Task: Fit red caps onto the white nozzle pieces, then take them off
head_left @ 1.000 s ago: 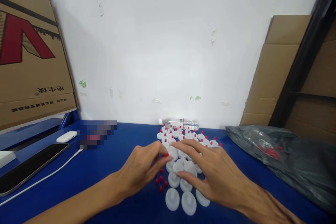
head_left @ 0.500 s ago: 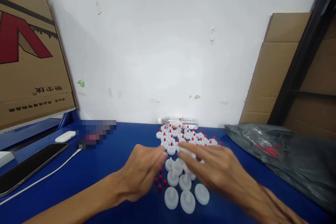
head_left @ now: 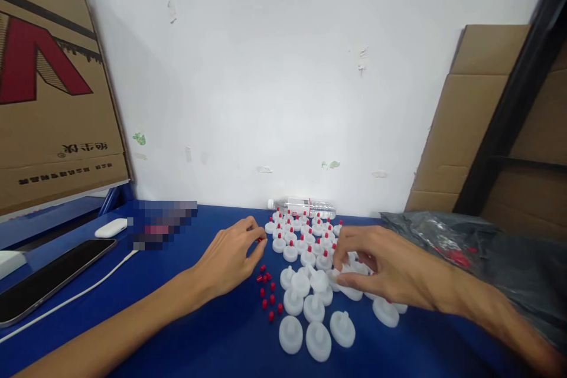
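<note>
My left hand (head_left: 233, 257) rests on the blue table (head_left: 199, 319) left of the parts, thumb and forefinger pinched on a small red cap. Several loose red caps (head_left: 267, 292) lie just below its fingertips. My right hand (head_left: 381, 266) is curled over white plastic discs (head_left: 354, 289) at the right of the cluster, fingers closed around one disc. More bare white discs (head_left: 310, 325) lie nearest me. Behind them stand several white discs fitted with red caps (head_left: 305, 236).
A clear plastic bottle (head_left: 305, 207) lies by the wall. A dark plastic bag (head_left: 478, 260) covers the right side. A phone (head_left: 48, 280), a white cable (head_left: 88, 292) and a white case (head_left: 110, 227) sit at left, below a cardboard box (head_left: 48, 88).
Both hands have parted from the middle of the cluster. The left moved left and back with a red cap; the right moved right onto the discs there.
</note>
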